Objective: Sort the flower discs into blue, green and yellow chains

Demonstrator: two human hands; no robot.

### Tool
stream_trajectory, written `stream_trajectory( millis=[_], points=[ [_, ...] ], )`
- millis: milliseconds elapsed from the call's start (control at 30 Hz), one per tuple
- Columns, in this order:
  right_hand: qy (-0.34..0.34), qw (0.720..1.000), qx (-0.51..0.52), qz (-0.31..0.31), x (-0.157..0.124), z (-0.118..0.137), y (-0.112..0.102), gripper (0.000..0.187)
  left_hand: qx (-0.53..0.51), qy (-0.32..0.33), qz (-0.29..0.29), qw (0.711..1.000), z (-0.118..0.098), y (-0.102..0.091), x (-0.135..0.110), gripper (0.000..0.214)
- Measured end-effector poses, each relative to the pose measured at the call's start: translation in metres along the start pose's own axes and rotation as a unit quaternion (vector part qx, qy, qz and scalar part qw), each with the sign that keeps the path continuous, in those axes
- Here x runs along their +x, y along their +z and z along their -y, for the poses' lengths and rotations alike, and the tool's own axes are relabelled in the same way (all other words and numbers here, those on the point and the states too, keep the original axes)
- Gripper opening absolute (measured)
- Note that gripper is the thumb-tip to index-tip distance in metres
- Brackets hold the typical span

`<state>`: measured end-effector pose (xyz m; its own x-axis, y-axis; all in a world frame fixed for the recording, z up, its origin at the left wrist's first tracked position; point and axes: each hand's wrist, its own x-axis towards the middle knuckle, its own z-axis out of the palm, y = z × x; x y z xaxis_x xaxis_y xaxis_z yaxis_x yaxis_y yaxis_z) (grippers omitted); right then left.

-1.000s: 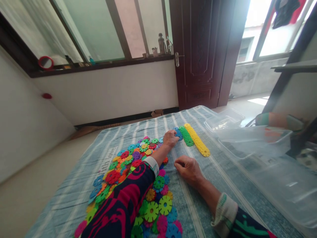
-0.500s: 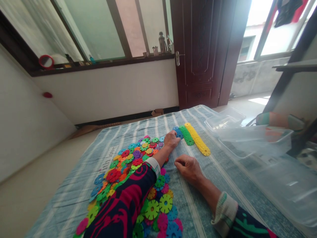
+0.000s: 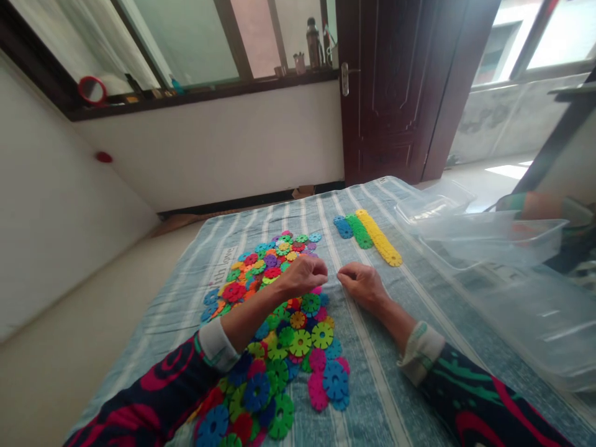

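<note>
My left hand (image 3: 305,274) is closed over the right side of a pile of notched plastic building discs (image 3: 278,346) in many colours. Its curled fingers hide whatever may be in them. Just across from it, my right hand (image 3: 365,285) hovers above the striped cloth, fingers pinched together, and I cannot make out anything in them. The two hands are a small gap apart. Beyond them, overlapping discs lie in rows by colour: a short blue row (image 3: 343,227), a longer green row (image 3: 359,232) and the longest, a yellow row (image 3: 379,239).
Clear plastic bins (image 3: 493,239) and a clear lid or tray (image 3: 535,332) are on the right of the cloth-covered bed (image 3: 372,372). A dark red door (image 3: 391,93) stands behind. On the window sill are a red-framed mirror (image 3: 92,90) and a flask (image 3: 314,45).
My left hand has drawn back from the blue row toward my right hand, leaving that row uncovered. My right hand stays pinched in about the same place. The camera view has tilted downward.
</note>
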<state>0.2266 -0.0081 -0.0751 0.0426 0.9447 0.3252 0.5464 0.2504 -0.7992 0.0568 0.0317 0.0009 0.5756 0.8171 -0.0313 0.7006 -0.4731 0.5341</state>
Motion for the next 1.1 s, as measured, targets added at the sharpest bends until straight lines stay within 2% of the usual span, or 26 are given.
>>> stream_trajectory(
  millis=[200, 267, 400, 567, 733, 967, 1100],
  points=[
    [0.001, 1.000, 0.007, -0.010, -0.002, -0.002, 0.000, 0.016, -0.035, 0.045, 0.142, 0.988, -0.017, 0.003, -0.067, 0.008],
    [-0.002, 1.000, 0.008, -0.008, -0.002, -0.002, 0.000, 0.017, -0.026, 0.067, 0.164, 0.984, -0.024, 0.007, -0.081, 0.006],
    [-0.005, 1.000, 0.010, -0.009, -0.004, -0.003, -0.001, 0.018, 0.018, 0.099, 0.183, 0.978, -0.035, 0.019, -0.100, 0.015],
    [-0.005, 1.000, 0.009, -0.010, -0.005, -0.004, -0.001, 0.019, 0.078, 0.089, 0.182, 0.976, -0.044, 0.033, -0.111, 0.020],
    [-0.008, 1.000, 0.011, -0.006, -0.006, -0.005, -0.001, 0.020, 0.113, 0.087, 0.187, 0.972, -0.046, 0.040, -0.115, 0.024],
    [-0.008, 1.000, 0.010, -0.011, -0.005, -0.003, 0.000, 0.019, 0.041, 0.063, 0.181, 0.981, -0.041, 0.038, -0.117, 0.014],
    [-0.005, 1.000, 0.015, -0.014, -0.005, -0.002, 0.001, 0.018, -0.033, 0.077, 0.177, 0.981, -0.038, 0.033, -0.117, 0.011]
  ],
)
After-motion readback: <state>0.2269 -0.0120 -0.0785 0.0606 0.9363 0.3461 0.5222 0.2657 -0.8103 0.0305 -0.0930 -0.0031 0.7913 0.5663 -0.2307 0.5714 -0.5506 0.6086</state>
